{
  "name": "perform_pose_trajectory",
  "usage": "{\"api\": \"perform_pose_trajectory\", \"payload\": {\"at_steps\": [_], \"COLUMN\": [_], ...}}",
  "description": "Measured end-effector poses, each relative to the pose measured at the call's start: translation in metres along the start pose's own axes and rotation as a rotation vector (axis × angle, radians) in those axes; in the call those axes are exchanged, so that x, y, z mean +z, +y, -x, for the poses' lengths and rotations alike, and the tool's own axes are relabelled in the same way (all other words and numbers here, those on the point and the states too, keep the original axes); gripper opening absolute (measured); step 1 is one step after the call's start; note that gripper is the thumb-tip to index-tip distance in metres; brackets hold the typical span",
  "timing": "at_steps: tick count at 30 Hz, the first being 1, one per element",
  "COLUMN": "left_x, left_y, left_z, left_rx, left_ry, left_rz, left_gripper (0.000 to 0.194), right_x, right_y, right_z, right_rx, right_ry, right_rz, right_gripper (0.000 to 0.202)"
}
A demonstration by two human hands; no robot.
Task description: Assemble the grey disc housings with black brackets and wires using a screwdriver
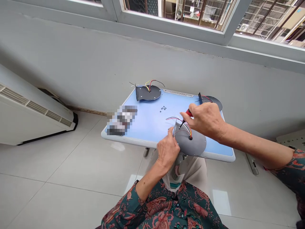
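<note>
wires (190, 132) loop beside the screwdriver (188, 113), with small screws (164, 108) farther back.

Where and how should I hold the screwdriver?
The screwdriver is probably best held by its red handle, from above and the right, as the right hand has it. Its shaft slants down leftward to the near plate, so the handle is the raised end, and wires curve close to the shaft.

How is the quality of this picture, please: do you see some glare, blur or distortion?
Head view: bright patches glare on the floor; head view: pixelation hides whatever lies at the left of the blue table; head view: the left hand, right hand and grey plate look fairly sharp; head view: the outer edges seem stretched, perhaps by a wide lens.
</note>
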State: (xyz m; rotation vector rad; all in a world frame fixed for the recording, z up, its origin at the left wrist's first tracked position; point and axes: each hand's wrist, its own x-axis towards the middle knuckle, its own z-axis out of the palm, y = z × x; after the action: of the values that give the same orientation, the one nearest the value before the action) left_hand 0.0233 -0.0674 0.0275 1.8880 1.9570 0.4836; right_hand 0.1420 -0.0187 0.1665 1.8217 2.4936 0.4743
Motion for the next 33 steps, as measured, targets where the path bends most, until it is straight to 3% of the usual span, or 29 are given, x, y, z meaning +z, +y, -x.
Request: {"api": "perform_pose_trajectory", "payload": {"at_steps": [3, 5, 7, 12, 17, 20, 23, 26, 28, 33], "left_x": [0.002, 0.003, 0.004, 0.002, 0.003, 0.008, 0.012, 0.013, 0.013, 0.010], "left_y": [0.004, 0.006, 0.006, 0.006, 0.006, 0.007, 0.008, 0.009, 0.010, 0.010], "left_z": [0.003, 0.004, 0.004, 0.003, 0.003, 0.005, 0.007, 0.008, 0.007, 0.006], "left_rx": [-0.001, 0.004, 0.009, 0.019, 0.016, 0.019, 0.015, 0.010, 0.005, -0.001], "left_ry": [-0.006, -0.002, 0.006, -0.011, -0.002, 0.020, 0.045, 0.054, 0.044, 0.013], "left_rz": [-0.013, -0.010, -0.007, -0.040, -0.051, -0.043, -0.052, -0.057, -0.053, -0.056], "left_gripper": [0.051, 0.053, 0.054, 0.056, 0.056, 0.057, 0.060, 0.063, 0.064, 0.063], "right_x": [0.005, 0.002, -0.003, -0.016, -0.016, -0.004, 0.009, 0.010, 0.004, -0.016], "right_y": [0.004, 0.010, 0.017, 0.035, 0.030, 0.019, 0.012, 0.014, 0.018, 0.030], "right_z": [0.000, 0.000, -0.001, -0.003, -0.006, -0.007, -0.007, -0.005, -0.003, -0.006], "right_rx": [0.160, 0.177, 0.110, -0.242, -0.300, -0.220, -0.016, 0.085, 0.018, -0.347], "right_ry": [0.014, -0.035, -0.089, -0.198, -0.162, -0.055, 0.047, 0.061, 0.017, -0.208], "right_rz": [0.008, 0.025, 0.009, -0.279, -0.152, -0.063, -0.034, 0.011, 0.000, -0.149], "right_gripper": [0.053, 0.054, 0.047, 0.026, 0.023, 0.034, 0.046, 0.051, 0.047, 0.028]}}
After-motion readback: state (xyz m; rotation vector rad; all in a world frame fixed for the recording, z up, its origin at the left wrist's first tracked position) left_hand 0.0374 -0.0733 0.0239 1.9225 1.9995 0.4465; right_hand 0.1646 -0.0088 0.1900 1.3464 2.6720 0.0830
